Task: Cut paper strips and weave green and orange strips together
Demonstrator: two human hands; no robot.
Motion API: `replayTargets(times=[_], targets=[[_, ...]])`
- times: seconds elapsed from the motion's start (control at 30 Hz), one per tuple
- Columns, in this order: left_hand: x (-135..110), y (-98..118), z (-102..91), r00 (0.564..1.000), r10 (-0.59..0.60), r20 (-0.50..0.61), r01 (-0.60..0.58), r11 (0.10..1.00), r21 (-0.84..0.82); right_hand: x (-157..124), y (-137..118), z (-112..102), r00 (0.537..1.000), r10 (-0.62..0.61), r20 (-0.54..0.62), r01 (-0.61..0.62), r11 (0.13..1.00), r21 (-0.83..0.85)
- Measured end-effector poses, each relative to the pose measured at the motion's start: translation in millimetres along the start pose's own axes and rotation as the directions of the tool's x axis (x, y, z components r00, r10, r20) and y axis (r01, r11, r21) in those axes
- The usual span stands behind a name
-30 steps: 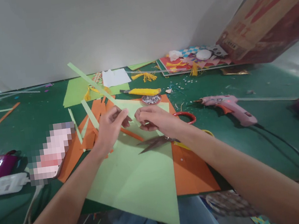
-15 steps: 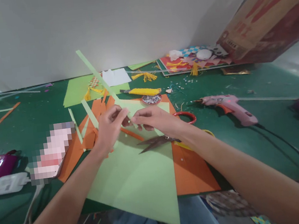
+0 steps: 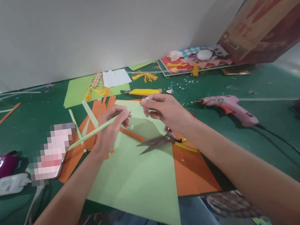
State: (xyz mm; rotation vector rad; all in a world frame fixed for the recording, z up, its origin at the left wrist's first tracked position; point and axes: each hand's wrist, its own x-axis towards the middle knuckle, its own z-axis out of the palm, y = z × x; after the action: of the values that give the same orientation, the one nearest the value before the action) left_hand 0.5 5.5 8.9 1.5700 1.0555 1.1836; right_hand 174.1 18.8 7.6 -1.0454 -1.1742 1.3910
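My left hand (image 3: pixel 113 126) pinches a narrow light green paper strip (image 3: pixel 96 133), which slants down to the left across its back. Apart from it, to the right, my right hand (image 3: pixel 163 110) has thumb and forefinger pressed together; whatever may be between them is too small to make out. Below both hands lies a large light green paper sheet (image 3: pixel 137 180), partly over orange paper (image 3: pixel 192 173). Scissors (image 3: pixel 156 143) rest with blades apart on the sheet, their handles partly hidden by my right hand and forearm.
Left are orange paper pieces (image 3: pixel 75 161), a blurred phone (image 3: pixel 53 154) and a purple device (image 3: pixel 1 169). Behind lie a yellow cutter (image 3: pixel 145 91), yellow tassels (image 3: pixel 145 77) and a decorated board (image 3: pixel 168 65). Right, a pink glue gun (image 3: pixel 229 107) trails its cord; a paper bag (image 3: pixel 267 19) stands behind.
My right hand has moved away from my left, up and to the right. The green strip has swung from pointing up and away to lying down-left over my left hand.
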Motion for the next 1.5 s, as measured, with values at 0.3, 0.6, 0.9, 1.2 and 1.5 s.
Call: replayTargets(times=[0.3, 0.6, 0.9, 1.2, 1.5], targets=[[8, -6, -4.7, 0.981, -0.098, 0.170, 0.088, 0.994, 0.064, 1, -15, -14, 0.990, 0.056, 0.128, -0.057, 0.998, 0.001], [-2, -4, 5.0, 0.977, -0.066, 0.201, 0.033, 0.986, 0.164, 0, -10, -6, 0.976, 0.118, 0.185, -0.061, 0.957, -0.285], [-2, -7, 6.1, 0.988, 0.036, 0.152, -0.091, 0.925, 0.369, 1, -3, -3, 0.983, 0.117, 0.140, -0.089, 0.977, -0.192], [-4, -15, 6.6, 0.903, 0.410, 0.129, -0.405, 0.708, 0.578, -3, -5, 4, 0.996, 0.048, 0.077, -0.026, 0.964, -0.264], [-4, -12, 5.1, 0.908, 0.384, 0.168, -0.403, 0.691, 0.600, -5, -2, 6, 0.994, 0.010, 0.110, 0.020, 0.964, -0.264]])
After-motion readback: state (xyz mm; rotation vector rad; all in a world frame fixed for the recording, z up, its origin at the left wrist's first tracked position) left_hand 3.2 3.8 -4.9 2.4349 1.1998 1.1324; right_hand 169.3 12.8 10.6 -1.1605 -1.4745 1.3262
